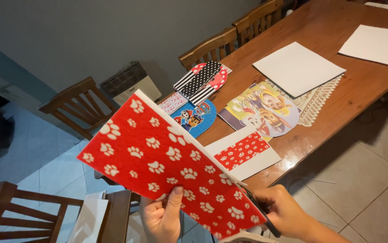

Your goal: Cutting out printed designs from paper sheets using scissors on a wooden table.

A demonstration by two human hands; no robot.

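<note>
My left hand [162, 216] holds a large red sheet with white paw prints [167, 162] by its lower edge, thumb on the printed face. The sheet is raised and tilted in front of me. My right hand [284, 211] grips dark scissors [259, 209] whose blades meet the sheet's right edge near its lower corner. A smaller red paw-print piece [243, 150] lies on a white sheet [266, 164] on the wooden table [360, 85] just beyond.
On the table lie cartoon dog cutouts [194, 118], a yellow cartoon print [261, 110], a black-and-white patterned sheet [200, 81], a patterned paper under a white sheet [298, 68], another white sheet [378, 45]. Wooden chairs [79, 105] stand along the table; a heater [128, 83] is by the wall.
</note>
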